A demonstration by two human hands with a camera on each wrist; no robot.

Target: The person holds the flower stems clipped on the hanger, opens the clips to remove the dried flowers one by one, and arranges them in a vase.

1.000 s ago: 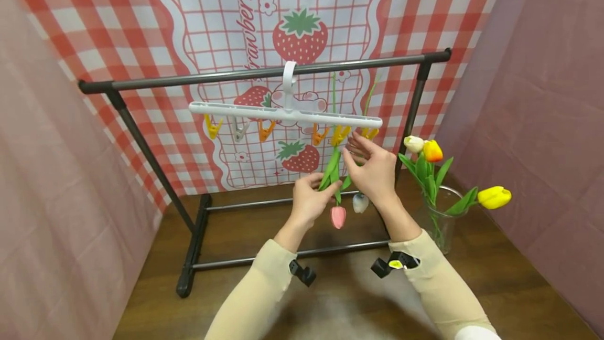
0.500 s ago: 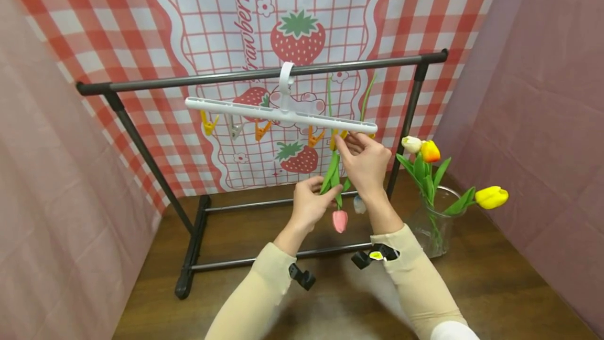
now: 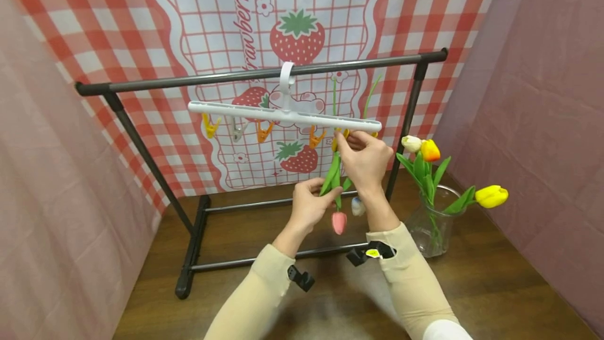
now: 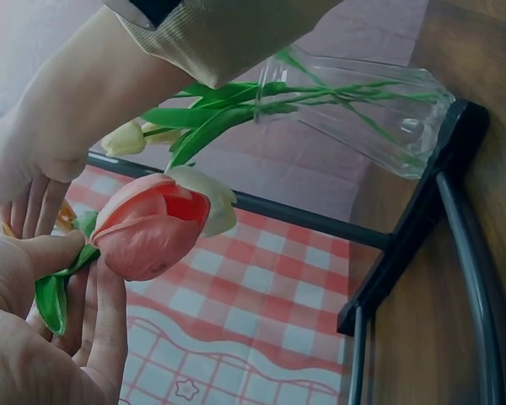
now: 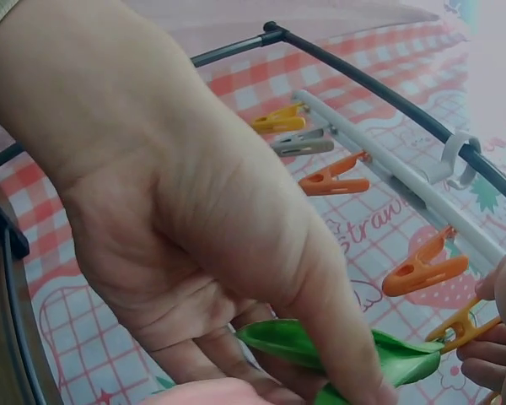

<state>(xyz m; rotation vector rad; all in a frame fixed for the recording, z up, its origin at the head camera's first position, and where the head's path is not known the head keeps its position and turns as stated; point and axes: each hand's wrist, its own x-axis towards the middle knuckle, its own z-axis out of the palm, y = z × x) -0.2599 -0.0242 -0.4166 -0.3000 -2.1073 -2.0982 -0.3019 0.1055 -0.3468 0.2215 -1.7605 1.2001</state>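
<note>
My left hand (image 3: 311, 201) pinches the leaves and stem of a pink tulip (image 3: 338, 223), whose bloom points down. In the left wrist view, the thumb presses the leaves against straighter fingers below the pink bloom (image 4: 150, 229). My right hand (image 3: 368, 161) pinches a yellow clip (image 5: 460, 327) under the white hanger (image 3: 311, 118); the pink tulip's stem rises past the clip above the hanger bar. Partly behind the right wrist, a white-and-blue tulip (image 3: 357, 206) hangs upside down near the hanger's right end. Its clip is mostly hidden by that hand.
The hanger hooks over a dark metal rack (image 3: 198, 78). Further left hang an orange clip (image 3: 316, 138), another orange clip (image 3: 265, 132), a grey clip (image 3: 238, 130) and a yellow clip (image 3: 210, 126). A glass vase (image 3: 427, 235) with several tulips stands right on the wooden table (image 3: 491, 277).
My right hand has moved left from beside the clips onto the yellow clip and pinches it. The hanger dipped on the right, then rose slightly. My left hand keeps its hold on the pink tulip.
</note>
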